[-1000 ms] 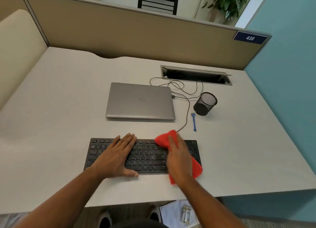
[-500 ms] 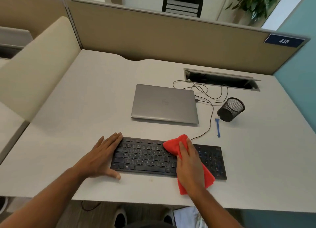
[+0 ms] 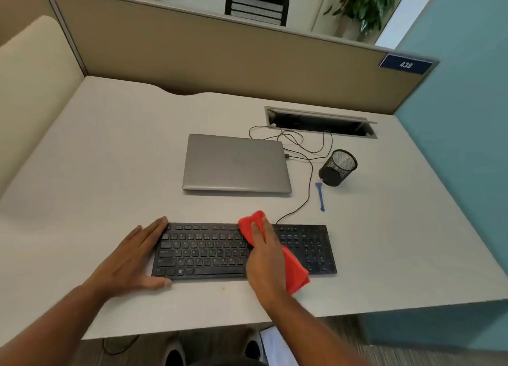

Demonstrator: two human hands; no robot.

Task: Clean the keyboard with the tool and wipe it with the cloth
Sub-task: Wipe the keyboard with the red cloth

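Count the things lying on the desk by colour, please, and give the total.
Black: 2, keyboard and mesh cup
Red: 1, cloth
Blue: 1, tool
Silver: 1, laptop
Total: 5

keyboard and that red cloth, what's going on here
A person is wiping the keyboard on the desk. The right hand presses a red cloth flat onto the keys near the middle, while the left hand lies open against the keyboard's left end, bracing it. The blue tool lies untouched beside the mesh cup, behind the keyboard, and the laptop is closed.
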